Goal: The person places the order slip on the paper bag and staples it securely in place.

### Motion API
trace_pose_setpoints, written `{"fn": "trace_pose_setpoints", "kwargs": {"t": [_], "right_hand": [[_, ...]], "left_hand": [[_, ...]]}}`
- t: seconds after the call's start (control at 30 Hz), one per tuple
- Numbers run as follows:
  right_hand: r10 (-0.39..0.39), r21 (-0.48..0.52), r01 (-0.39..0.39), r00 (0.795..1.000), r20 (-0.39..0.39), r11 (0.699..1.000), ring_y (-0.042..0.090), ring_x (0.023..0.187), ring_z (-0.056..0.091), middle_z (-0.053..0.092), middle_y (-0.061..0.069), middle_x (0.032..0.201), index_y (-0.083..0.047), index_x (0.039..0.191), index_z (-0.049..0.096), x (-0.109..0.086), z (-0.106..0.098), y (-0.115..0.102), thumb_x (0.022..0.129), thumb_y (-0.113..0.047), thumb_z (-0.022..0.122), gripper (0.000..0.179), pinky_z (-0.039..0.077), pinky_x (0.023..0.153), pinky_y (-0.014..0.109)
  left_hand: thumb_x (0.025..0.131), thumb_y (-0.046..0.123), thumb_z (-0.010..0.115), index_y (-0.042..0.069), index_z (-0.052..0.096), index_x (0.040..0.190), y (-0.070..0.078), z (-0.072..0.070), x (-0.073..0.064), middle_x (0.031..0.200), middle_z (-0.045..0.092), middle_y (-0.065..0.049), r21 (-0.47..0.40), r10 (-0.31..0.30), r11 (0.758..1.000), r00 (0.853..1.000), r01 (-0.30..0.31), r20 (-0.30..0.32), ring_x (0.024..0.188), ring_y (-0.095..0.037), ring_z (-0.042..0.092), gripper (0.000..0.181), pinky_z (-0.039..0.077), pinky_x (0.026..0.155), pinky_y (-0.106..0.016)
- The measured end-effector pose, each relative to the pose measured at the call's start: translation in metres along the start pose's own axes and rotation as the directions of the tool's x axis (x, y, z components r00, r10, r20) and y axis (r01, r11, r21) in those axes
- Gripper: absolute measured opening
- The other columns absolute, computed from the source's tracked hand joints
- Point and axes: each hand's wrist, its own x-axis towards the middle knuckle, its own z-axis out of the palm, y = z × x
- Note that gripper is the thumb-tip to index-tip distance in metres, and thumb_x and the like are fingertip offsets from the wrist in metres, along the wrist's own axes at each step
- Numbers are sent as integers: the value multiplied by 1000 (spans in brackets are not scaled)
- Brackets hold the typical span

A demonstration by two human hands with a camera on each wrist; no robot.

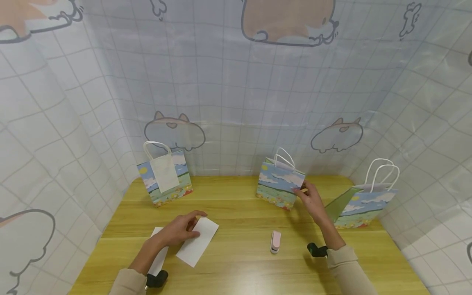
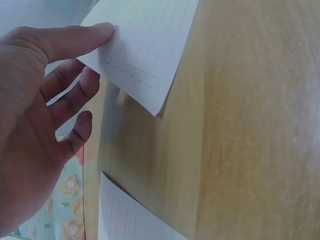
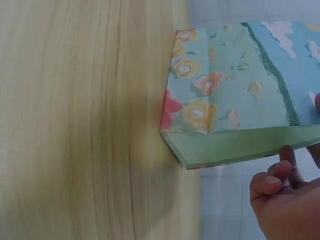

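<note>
My left hand [image 1: 179, 229] pinches a white envelope [image 1: 199, 243] by its far end, thumb on top. Printed lines and a row of small boxes show on this envelope [image 2: 135, 60] in the left wrist view. A second white envelope [image 1: 159, 259] lies partly under the left forearm. My right hand [image 1: 311, 200] grips the right side of a paper gift bag [image 1: 278, 182] painted with clouds and a meadow. Its thumb is at the front and its fingers are at the side and back. The bag's green side panel [image 3: 235, 147] faces the right wrist camera.
A matching gift bag [image 1: 182, 174] stands at the back left, a white card [image 1: 165, 174] over its front. Another gift bag [image 1: 363, 209] stands right of the right arm. A pink stapler [image 1: 275, 241] lies on the wooden table [image 1: 236, 221] between the arms. Patterned curtains [image 1: 236, 98] enclose the table.
</note>
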Motion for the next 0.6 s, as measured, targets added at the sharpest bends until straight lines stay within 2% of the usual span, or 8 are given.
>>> {"fn": "trace_pose_setpoints", "kwargs": {"t": [0.13,0.3,0.53,0.6], "right_hand": [[15,23,-16,999,31,1000,39,97,48,42,17,122,-9,123,54,0,2,1,103,-41,56,39,40,77,42],[21,35,-23,998,60,999,35,103,47,44,16,126,-11,131,54,-2,3,-8,103,-41,57,41,40,81,43],[23,39,-27,995,94,999,27,101,45,45,14,125,-8,123,58,-1,7,-8,104,-40,55,38,38,82,41],[32,43,-37,993,114,998,28,103,45,46,16,126,-6,126,57,0,8,-13,105,-36,54,37,38,84,41]], "left_hand": [[95,19,71,15,51,143,1,0,0,86,58,8,11,-20,1000,999,21,-26,66,-4,48,52,45,65,-25],[96,19,70,15,54,140,4,-1,-1,92,60,8,37,-28,999,997,31,-68,70,-5,52,46,46,67,-26],[97,20,69,16,57,136,5,-1,-1,95,62,8,63,-31,997,993,38,-116,74,-5,54,41,46,66,-25],[97,21,69,16,58,134,4,-1,-1,93,62,9,71,-23,997,990,33,-139,74,-4,54,39,46,66,-26]]}}
